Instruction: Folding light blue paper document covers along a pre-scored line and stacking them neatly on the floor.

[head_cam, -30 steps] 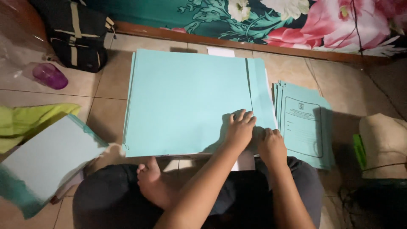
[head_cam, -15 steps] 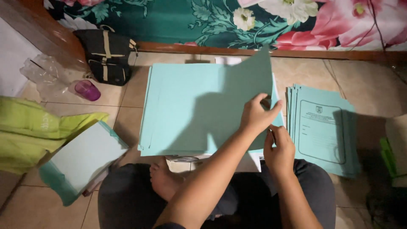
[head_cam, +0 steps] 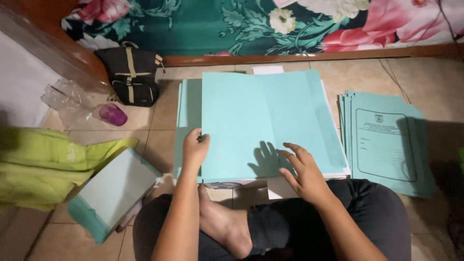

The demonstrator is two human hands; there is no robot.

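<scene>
Two bare hands work a large light-blue paper folder (head_cam: 261,125) that lies on the tiled floor (head_cam: 435,77) in front of a person sitting cross-legged. The left hand (head_cam: 195,149) grips the folder's left edge at about 9 o'clock, fingers curled over the edge with the thumb on top, so it is closed on the sheet. The right hand (head_cam: 302,171) rests at about 5 o'clock on the folder's lower part, fingers spread and pressing flat, holding nothing between them.

Under the folder sits a low stack of similar blue sheets (head_cam: 186,106), showing at its left side, and a white sheet (head_cam: 267,70) peeks out at 12 o'clock. A second pile of printed blue folders (head_cam: 386,142) lies just beside it at 3 o'clock. At 8 o'clock a blue-edged bundle (head_cam: 108,191) leans near the knee, with a yellow-green cloth (head_cam: 43,164) beyond it. A black bag (head_cam: 130,77) stands at 10 o'clock against the wall, a purple cup (head_cam: 112,114) near it.

The folder looks light, thin and fairly stiff, likely to bend or crease if lifted by one corner. Taking it along an edge or at the fold, with the other palm steadying the face, seems the safest hold; the smooth card may slide on the stack below.
</scene>
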